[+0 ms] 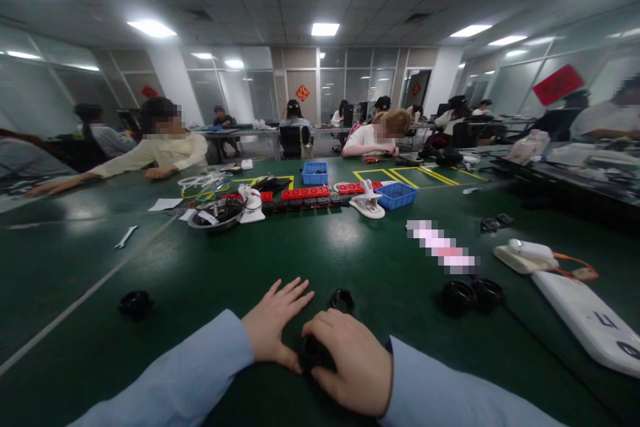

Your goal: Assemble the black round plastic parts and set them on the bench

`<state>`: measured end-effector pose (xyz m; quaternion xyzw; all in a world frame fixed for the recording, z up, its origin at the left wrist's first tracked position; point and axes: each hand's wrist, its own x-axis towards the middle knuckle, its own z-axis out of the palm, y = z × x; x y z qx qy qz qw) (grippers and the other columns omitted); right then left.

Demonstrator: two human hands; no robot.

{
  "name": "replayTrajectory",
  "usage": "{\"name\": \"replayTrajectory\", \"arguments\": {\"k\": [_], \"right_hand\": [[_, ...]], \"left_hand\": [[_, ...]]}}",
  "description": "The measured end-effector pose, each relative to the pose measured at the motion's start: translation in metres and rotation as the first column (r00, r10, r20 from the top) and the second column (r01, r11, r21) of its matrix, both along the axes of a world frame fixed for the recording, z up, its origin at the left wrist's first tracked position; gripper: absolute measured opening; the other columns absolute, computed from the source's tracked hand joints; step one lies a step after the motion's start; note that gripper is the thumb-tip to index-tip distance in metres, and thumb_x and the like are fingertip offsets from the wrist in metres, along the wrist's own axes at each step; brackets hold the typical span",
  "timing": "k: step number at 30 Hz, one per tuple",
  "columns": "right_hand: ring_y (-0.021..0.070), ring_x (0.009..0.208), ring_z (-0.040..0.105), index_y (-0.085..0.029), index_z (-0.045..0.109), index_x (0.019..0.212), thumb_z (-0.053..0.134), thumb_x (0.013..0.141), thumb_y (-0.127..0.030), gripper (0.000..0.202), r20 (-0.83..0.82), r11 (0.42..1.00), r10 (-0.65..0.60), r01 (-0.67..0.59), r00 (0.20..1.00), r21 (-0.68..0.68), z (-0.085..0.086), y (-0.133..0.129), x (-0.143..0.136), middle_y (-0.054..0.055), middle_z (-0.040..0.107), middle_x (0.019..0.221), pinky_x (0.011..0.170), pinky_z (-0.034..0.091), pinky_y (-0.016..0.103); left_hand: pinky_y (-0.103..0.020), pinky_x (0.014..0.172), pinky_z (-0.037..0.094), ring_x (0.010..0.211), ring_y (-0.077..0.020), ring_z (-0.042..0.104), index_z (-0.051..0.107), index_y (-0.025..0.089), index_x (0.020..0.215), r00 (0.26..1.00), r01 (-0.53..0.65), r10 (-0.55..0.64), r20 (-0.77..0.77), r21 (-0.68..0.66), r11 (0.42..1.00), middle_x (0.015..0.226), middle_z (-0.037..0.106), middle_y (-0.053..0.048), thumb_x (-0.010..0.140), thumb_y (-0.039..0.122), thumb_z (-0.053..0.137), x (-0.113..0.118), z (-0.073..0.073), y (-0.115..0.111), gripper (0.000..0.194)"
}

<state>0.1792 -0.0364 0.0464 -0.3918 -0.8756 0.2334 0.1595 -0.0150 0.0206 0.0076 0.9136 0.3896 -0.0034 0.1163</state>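
The black round part (314,351) that I am handling sits low on the green table (225,267), under the curled fingers of my right hand (353,360). That hand is bent over it from the right, gripping it between thumb and fingers (the palm hides much of its shape). My left hand (275,320) is spread flat on the tabletop, fingers fanned forward, its thumb reaching to the part's left side; I cannot tell whether the thumb touches it.

Just beyond my right hand's knuckles stands a black ring (343,301). Well to the left of my left hand lies a dark lump (135,305), and farther past it a wrench (126,237). To the right of my right hand are two black rings side by side (473,295), near a dark cable (545,341) and a long white device (590,320).

Well ahead of both hands, a metal bowl (216,227) full of dark bits, a row of red blocks (306,193), a white clip (369,204) and two blue trays, one farther off (315,177) and one nearer (397,196), stretch across. Beyond them, a person in a pale top (373,138) leans over the far edge.
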Motion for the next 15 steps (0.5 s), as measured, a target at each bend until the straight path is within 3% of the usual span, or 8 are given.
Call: {"name": "replayTrajectory", "arguments": {"k": [8, 15], "right_hand": [[0.0223, 0.091, 0.049, -0.021, 0.055, 0.096, 0.056, 0.059, -0.013, 0.038, 0.104, 0.981, -0.133, 0.146, 0.986, -0.128, 0.007, -0.019, 0.023, 0.004, 0.057, 0.098, 0.079, 0.038, 0.033], [0.0230, 0.090, 0.054, -0.025, 0.057, 0.096, 0.056, 0.059, -0.012, 0.039, 0.155, 0.954, -0.249, 0.270, 0.956, -0.133, -0.002, -0.035, 0.065, 0.005, 0.058, 0.099, 0.076, 0.043, 0.033]], "left_hand": [[-0.055, 0.100, 0.005, 0.128, -0.0328, 0.011, 0.018, 0.018, 0.135, 0.999, 0.024, -0.023, 0.032, -0.008, 1.000, 0.141, 0.013, -0.013, 0.055, 0.069, 0.057, -0.002, -0.001, 0.000, 0.103], [-0.056, 0.100, 0.006, 0.128, -0.0339, 0.012, 0.018, 0.021, 0.135, 0.998, 0.007, -0.005, 0.054, -0.026, 1.000, 0.142, 0.013, -0.011, 0.056, 0.069, 0.057, -0.003, -0.001, -0.001, 0.101]]}}
